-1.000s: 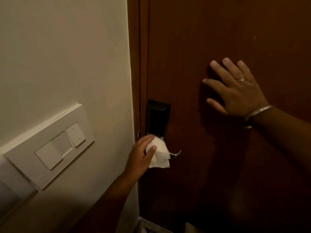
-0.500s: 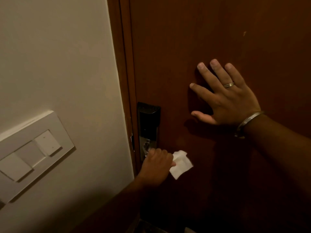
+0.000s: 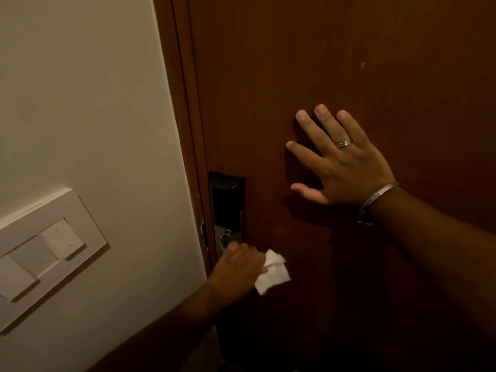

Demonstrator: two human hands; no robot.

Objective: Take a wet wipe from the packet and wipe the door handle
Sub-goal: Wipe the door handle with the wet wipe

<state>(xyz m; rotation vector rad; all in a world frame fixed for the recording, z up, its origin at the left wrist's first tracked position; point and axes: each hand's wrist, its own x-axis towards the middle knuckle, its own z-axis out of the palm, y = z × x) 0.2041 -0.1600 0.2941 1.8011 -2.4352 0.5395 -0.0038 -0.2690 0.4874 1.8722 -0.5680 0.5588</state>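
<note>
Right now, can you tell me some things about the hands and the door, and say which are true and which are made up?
1. The left hand is closed around a white wet wipe. True.
2. The right hand holds the wipe packet. False: it lies flat and open on the brown door, holding nothing.
3. A switch panel is on the wall left of the door. True.
4. The right hand's fingers are curled into a fist. False: they are spread out.
</note>
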